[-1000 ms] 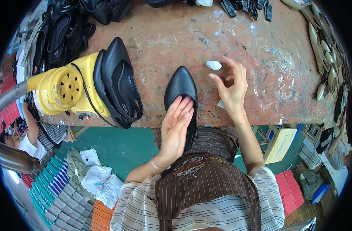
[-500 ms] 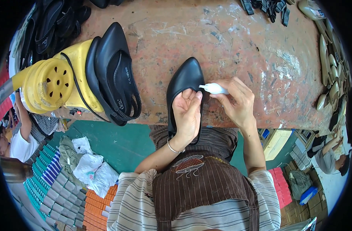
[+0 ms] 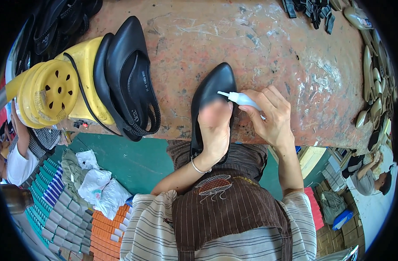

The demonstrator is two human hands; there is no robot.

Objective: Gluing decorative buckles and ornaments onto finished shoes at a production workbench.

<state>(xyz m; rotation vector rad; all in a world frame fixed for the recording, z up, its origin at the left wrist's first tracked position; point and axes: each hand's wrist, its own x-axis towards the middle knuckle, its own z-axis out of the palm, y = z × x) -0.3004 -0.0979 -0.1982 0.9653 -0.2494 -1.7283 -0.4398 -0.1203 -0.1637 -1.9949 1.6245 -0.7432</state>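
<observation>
A black pointed slingback shoe (image 3: 219, 80) lies toe-away at the near edge of the workbench, its heel end reaching over the edge. My left hand (image 3: 216, 137) is inside the shoe's opening and grips its rim, with the thumb at the right side; the fingertips are blurred. In my right hand (image 3: 270, 115) is a small white squeeze bottle (image 3: 243, 99) with a thin nozzle, pinched between thumb and fingers. The nozzle tip points left, over the shoe's upper just beyond the opening's edge; I cannot tell whether it touches.
Left of me, more black slingback shoes (image 3: 129, 74) lean against a yellow machine (image 3: 55, 91) with a round vented housing. Black shoes are piled at the far left, beige shoes (image 3: 376, 87) along the right, black straps (image 3: 314, 11) at the back. Co-workers are on both sides.
The bottle's nozzle has moved slightly left, from the rim of the shoe's opening to over the upper. The shoe has turned a little to the right, with my left hand still in it.
</observation>
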